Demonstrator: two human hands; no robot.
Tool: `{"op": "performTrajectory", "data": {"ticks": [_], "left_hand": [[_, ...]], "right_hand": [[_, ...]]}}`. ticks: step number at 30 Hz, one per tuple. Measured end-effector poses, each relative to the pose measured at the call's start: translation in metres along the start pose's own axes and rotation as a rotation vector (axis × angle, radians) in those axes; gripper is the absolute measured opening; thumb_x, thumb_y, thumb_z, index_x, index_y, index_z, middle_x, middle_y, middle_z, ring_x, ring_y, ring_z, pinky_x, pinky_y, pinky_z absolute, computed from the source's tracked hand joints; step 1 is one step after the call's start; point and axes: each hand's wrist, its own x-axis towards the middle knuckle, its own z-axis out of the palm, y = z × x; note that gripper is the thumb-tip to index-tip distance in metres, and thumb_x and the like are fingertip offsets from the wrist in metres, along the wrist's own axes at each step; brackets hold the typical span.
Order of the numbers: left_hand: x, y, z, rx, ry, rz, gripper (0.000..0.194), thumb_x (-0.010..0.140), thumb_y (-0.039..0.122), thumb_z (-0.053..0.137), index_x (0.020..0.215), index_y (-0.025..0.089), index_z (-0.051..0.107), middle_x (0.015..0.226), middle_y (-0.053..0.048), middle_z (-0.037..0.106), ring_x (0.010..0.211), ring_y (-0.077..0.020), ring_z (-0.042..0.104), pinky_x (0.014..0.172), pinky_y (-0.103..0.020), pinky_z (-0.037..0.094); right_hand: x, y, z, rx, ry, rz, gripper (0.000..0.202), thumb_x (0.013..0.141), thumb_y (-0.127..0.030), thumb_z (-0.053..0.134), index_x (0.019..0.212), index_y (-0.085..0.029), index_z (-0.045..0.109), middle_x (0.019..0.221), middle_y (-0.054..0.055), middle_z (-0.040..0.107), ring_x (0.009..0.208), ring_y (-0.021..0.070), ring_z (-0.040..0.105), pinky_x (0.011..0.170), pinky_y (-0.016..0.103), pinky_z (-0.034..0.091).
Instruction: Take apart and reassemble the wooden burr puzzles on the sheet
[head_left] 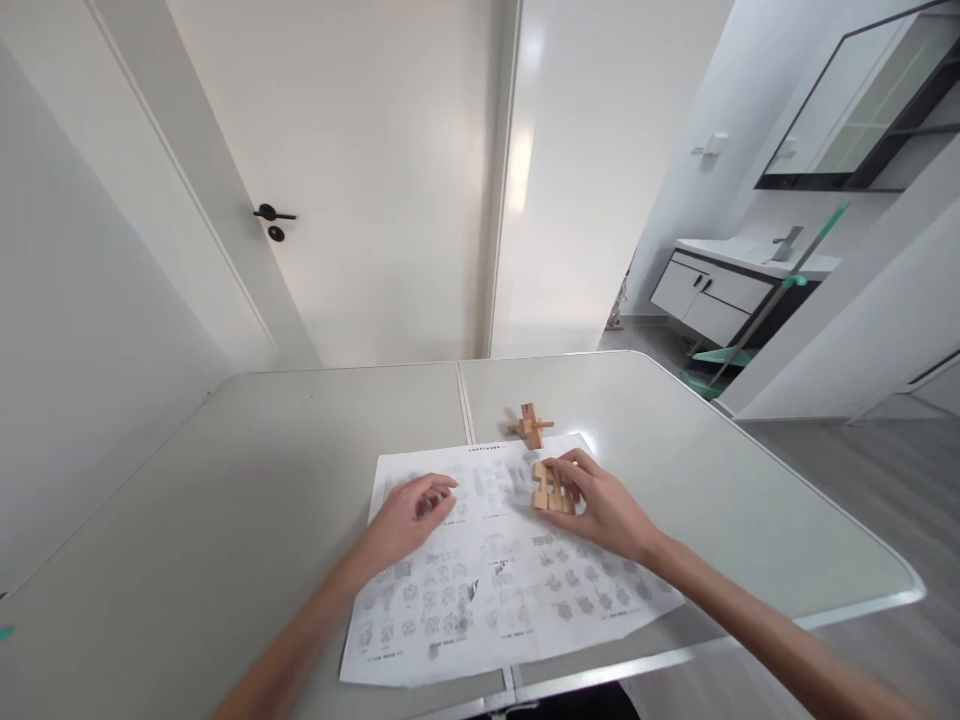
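Observation:
My right hand point(600, 500) grips a few notched wooden puzzle pieces point(551, 490) side by side, thumb below and fingers above, over the right part of a printed sheet. My left hand point(412, 515) hovers or rests over the sheet's left part, fingers curled but apart, with nothing in it. The white instruction sheet point(495, 650) carries rows of small grey diagrams and has a torn spot near its middle. Just past its far edge sits a cross-shaped wooden puzzle assembly point(531, 427), darker brown, with a mark on its top piece.
Everything lies on a pale grey folding table point(247, 480) with a metal rim and a centre seam. A white door point(390, 180) with a black handle point(274, 213) stands behind it. To the right are a washbasin cabinet point(712, 290), a mirror point(847, 100) and a green-handled broom point(799, 270).

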Motion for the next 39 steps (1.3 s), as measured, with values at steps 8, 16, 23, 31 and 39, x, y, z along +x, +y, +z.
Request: {"op": "performTrajectory", "data": {"ticks": [8, 16, 23, 31, 39], "left_hand": [[-0.024, 0.062, 0.033, -0.564, -0.223, -0.2, 0.045, 0.098, 0.057, 0.061, 0.12, 0.019, 0.069, 0.113, -0.01, 0.073, 0.111, -0.0266, 0.067, 0.095, -0.037, 0.053], [-0.025, 0.054, 0.03, -0.867, -0.178, -0.312, 0.044, 0.092, 0.052, 0.074, 0.115, 0.015, 0.074, 0.114, -0.015, 0.076, 0.112, -0.0299, 0.072, 0.101, -0.043, 0.056], [-0.026, 0.038, 0.019, -0.998, -0.114, -0.384, 0.044, 0.094, 0.041, 0.076, 0.127, 0.012, 0.069, 0.133, -0.018, 0.071, 0.123, -0.0321, 0.07, 0.117, -0.048, 0.05], [-0.023, 0.018, -0.006, -0.876, 0.015, -0.398, 0.047, 0.089, 0.042, 0.081, 0.124, 0.013, 0.068, 0.14, -0.019, 0.067, 0.126, -0.0312, 0.069, 0.118, -0.045, 0.051], [-0.016, 0.027, -0.006, -0.666, 0.065, -0.362, 0.054, 0.08, 0.049, 0.087, 0.119, 0.016, 0.07, 0.132, -0.017, 0.073, 0.119, -0.0322, 0.072, 0.112, -0.046, 0.056]], "right_hand": [[0.011, -0.086, 0.018, 0.073, -0.026, -0.247, 0.053, 0.088, -0.039, 0.079, 0.134, -0.028, 0.053, 0.12, 0.007, 0.059, 0.073, 0.0179, 0.066, 0.063, 0.035, 0.058], [0.009, -0.088, 0.036, 0.324, -0.047, -0.213, 0.075, 0.089, -0.03, 0.078, 0.151, -0.034, 0.037, 0.143, 0.011, 0.051, 0.092, 0.0223, 0.071, 0.074, 0.039, 0.066], [-0.02, -0.066, 0.03, 0.358, -0.005, -0.157, 0.067, 0.102, -0.032, 0.058, 0.16, -0.038, 0.024, 0.151, 0.012, 0.045, 0.106, 0.0243, 0.067, 0.09, 0.047, 0.065], [-0.084, -0.01, 0.027, 0.287, 0.113, 0.087, 0.046, 0.106, -0.039, 0.048, 0.15, -0.037, 0.038, 0.134, 0.013, 0.053, 0.095, 0.0245, 0.067, 0.063, 0.034, 0.063], [-0.115, 0.0, 0.024, 0.312, 0.231, 0.186, 0.035, 0.104, -0.043, 0.05, 0.138, -0.035, 0.052, 0.124, 0.011, 0.062, 0.098, 0.0276, 0.068, 0.073, 0.039, 0.064]]}}
